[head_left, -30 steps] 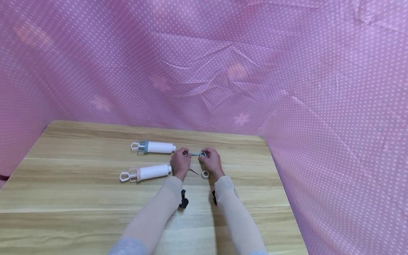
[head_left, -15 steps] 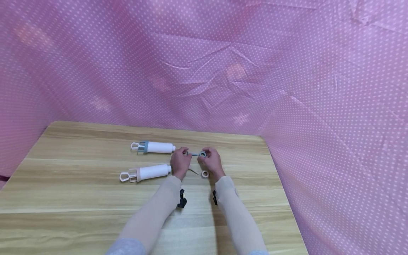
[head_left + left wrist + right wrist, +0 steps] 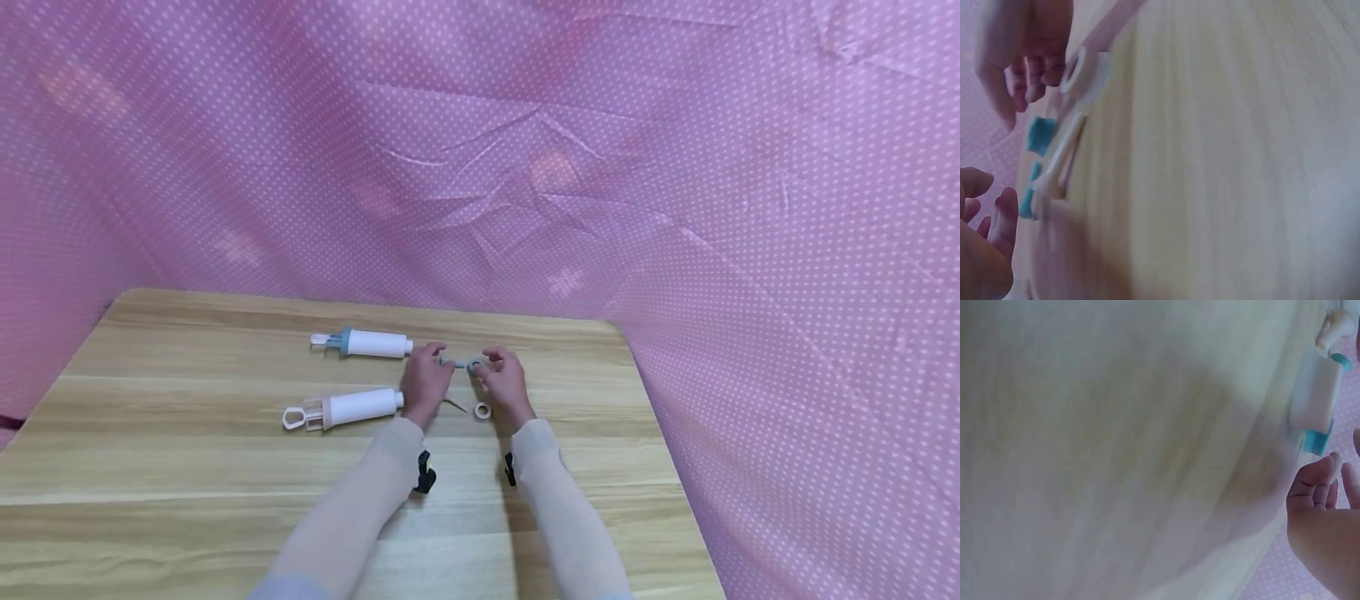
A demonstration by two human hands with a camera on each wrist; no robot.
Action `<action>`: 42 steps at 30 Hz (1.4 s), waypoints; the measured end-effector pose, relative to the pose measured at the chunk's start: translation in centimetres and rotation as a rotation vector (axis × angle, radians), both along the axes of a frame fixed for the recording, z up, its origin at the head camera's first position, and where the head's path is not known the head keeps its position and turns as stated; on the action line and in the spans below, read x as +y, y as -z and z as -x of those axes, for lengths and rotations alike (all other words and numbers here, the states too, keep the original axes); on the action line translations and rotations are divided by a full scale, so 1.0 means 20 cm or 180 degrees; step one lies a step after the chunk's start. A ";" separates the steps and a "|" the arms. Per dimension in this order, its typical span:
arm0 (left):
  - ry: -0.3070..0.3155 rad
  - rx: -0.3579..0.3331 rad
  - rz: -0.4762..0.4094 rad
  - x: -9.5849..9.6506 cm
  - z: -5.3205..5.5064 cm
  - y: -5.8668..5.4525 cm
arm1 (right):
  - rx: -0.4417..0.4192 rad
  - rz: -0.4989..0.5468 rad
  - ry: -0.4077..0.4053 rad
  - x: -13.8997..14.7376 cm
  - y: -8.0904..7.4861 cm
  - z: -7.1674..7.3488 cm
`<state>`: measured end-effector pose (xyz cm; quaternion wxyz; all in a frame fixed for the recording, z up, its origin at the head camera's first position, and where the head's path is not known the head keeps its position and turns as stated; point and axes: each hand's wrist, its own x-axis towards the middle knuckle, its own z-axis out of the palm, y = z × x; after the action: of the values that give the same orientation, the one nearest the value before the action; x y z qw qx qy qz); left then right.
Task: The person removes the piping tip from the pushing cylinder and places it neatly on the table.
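Note:
My left hand (image 3: 426,379) hovers by a teal cone-shaped nozzle (image 3: 1027,197), its thumb and fingers apart with nothing between them. Just right of the nozzle, a teal ring (image 3: 1040,135) lies on the table beside my right hand (image 3: 507,387). That hand's fingers are loosely bent and appear clear of the ring in the left wrist view. Nearer to me lie a pale beige nozzle (image 3: 1065,150) and a pale beige ring (image 3: 1315,390). Left of my left hand is a white syringe-like tube with a teal collar (image 3: 377,343); a similar tube with a beige collar (image 3: 363,406) lies nearer me.
The wood-grain table (image 3: 187,475) reaches well to the left and towards me. A pink dotted cloth (image 3: 480,167) hangs behind it and along both sides. Each forearm wears a small black camera mount (image 3: 425,473) near the wrist.
Fingers of both hands have spread away from the teal nozzle and teal ring, which lie on the table. The teal-collared tube has rolled a little, so its loop handle looks narrower.

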<state>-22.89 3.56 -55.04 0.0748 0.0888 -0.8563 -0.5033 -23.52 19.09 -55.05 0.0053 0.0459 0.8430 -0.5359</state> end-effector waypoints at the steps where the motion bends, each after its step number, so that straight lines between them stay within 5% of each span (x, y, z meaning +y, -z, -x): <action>1: 0.0015 0.0038 -0.0037 -0.01 0.00 -0.01 | 0.0010 0.0004 -0.0017 0.00 -0.01 0.00; 8: 0.0136 0.0279 -0.0240 -0.13 -0.01 -0.09 | 0.0162 -0.0063 -0.0099 0.02 -0.03 0.03; 16: 0.0180 0.0378 -0.0114 -0.27 -0.03 -0.17 | 0.0275 -0.0133 -0.0185 0.03 -0.07 0.02; 25: 0.0124 0.0734 0.0170 -0.40 -0.09 -0.20 | 0.0649 -0.0494 -0.0506 0.01 -0.23 -0.01; 35: 0.0163 0.0708 0.0646 -0.53 -0.18 -0.26 | 0.0973 -0.1050 -0.0598 0.00 -0.30 -0.07; 42: 0.0205 0.1047 0.1134 -0.59 -0.23 -0.27 | 0.1299 -0.1493 -0.0695 -0.02 -0.35 -0.13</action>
<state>-18.20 -8.17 -49.55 0.2117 -0.0363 -0.9102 -0.3542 -20.97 18.62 -48.00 -0.1170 -0.1531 0.9271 -0.3215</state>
